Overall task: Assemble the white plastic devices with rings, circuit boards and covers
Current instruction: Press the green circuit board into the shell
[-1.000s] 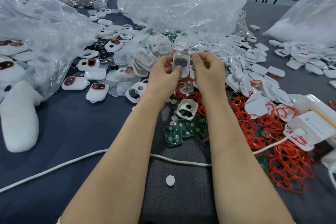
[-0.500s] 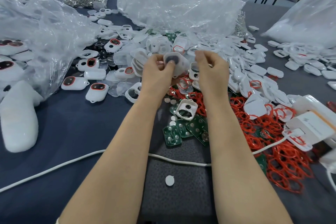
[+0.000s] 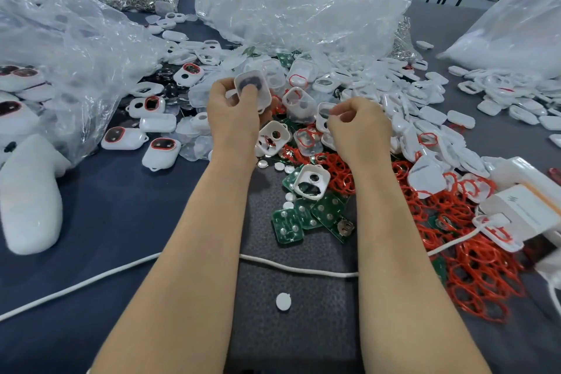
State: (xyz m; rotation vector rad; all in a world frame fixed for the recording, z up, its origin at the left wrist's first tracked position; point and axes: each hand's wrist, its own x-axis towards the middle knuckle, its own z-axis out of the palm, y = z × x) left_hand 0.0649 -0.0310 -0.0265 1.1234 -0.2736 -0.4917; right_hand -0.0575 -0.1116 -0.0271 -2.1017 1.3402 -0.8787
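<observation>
My left hand [image 3: 235, 112] grips a white plastic device [image 3: 253, 89] with a dark round window, held up above the parts pile, my thumb pressing on its face. My right hand [image 3: 356, 126] hovers to the right over white shells, fingers curled with thumb and forefinger close together; nothing visible between them. Below my hands lie an open white shell [image 3: 311, 182], green circuit boards [image 3: 303, 217] and a heap of red rings [image 3: 473, 258]. White covers [image 3: 425, 118] spread to the right.
Finished devices with red-ringed windows [image 3: 161, 150] lie at left beside crumpled plastic bags [image 3: 76, 48]. A white cable [image 3: 121, 270] crosses the grey table. A white box-like tool [image 3: 522, 206] stands at right. A small white disc [image 3: 283, 301] lies near me.
My right hand has let go of the device and dropped right toward the shells. My left hand has carried the device up and left, now holding it alone.
</observation>
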